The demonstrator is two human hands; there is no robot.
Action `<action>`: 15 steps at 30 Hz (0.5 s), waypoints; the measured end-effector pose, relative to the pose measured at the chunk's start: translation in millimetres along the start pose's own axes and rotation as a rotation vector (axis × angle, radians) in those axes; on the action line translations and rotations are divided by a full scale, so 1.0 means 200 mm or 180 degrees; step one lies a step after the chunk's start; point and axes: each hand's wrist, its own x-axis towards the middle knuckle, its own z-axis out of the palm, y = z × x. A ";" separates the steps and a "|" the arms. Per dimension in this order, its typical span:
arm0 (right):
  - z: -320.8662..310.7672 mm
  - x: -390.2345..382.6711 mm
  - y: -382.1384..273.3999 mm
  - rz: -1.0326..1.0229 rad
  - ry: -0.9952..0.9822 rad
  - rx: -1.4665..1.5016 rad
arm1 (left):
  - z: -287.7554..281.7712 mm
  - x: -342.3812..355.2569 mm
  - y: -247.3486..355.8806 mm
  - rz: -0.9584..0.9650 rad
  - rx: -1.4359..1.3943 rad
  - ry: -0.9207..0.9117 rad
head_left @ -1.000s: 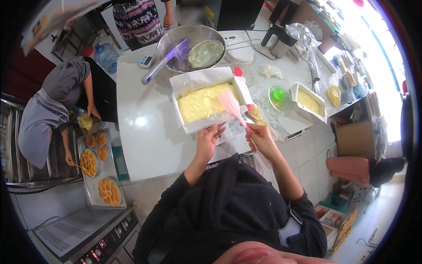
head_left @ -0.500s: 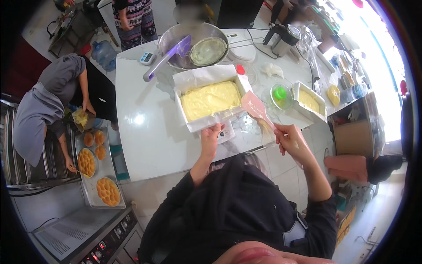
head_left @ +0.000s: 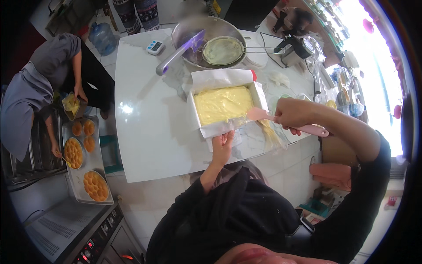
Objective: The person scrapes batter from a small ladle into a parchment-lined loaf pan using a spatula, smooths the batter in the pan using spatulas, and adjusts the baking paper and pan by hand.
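Note:
A rectangular tin (head_left: pixel 212 130) lined with white paper stands on the table and is filled with pale yellow batter (head_left: pixel 223 104), its surface slightly streaked. My left hand (head_left: pixel 223 147) grips the paper-lined near edge of the tin, thumb and fingers pressed together. Closed over the handle of a pink spatula (head_left: pixel 317 130), my right hand (head_left: pixel 291 115) is at the tin's right side with the knuckles up. The spatula's blade is against the tin's near right edge. Part of a white kitchen scale (head_left: pixel 237 140) shows below the tin's near side.
Beyond the tin stand a big metal bowl (head_left: pixel 235 27), a sieve (head_left: pixel 223 50) and a purple spatula (head_left: pixel 180 53). A timer (head_left: pixel 154 47) lies farther left, a hand mixer (head_left: pixel 293 53) to the right. A co-worker (head_left: pixel 39 83) works by a tray (head_left: pixel 81 187) of golden pastries on the left.
My right hand has rolled over and its elbow has lifted outward, swinging the spatula handle nearly level. My left hand keeps its hold on the tin's near edge. The whole view has shifted slightly.

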 end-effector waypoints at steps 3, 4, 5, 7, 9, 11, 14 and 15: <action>-0.01 0.03 -0.11 -0.0037 -0.0219 0.0263 | 0.00 0.00 0.01 0.0126 -0.0083 -0.0013; -0.01 0.03 -0.15 -0.0030 -0.0197 0.0253 | 0.00 0.00 0.01 0.0144 -0.0097 -0.0023; -0.01 0.02 -0.19 -0.0192 -0.0281 0.0216 | -0.01 0.00 0.01 0.0202 -0.0030 -0.0110; -0.01 0.04 -0.23 -0.0490 -0.0350 0.0237 | -0.01 0.00 0.03 0.0248 0.0048 -0.0206; 0.02 0.03 -0.24 -0.0525 0.0121 0.0075 | 0.00 0.00 0.06 0.0078 -0.0203 -0.0139; 0.12 0.12 -0.12 -0.1320 0.1349 -0.1228 | 0.04 0.00 0.11 -0.0023 -0.0358 -0.0160; 0.29 0.15 0.05 -0.0983 0.2017 -0.1152 | 0.06 0.00 0.13 -0.0159 -0.0499 -0.0064; 0.34 0.17 0.11 -0.0951 0.2102 -0.1335 | 0.06 0.00 0.14 -0.0207 -0.0492 0.0018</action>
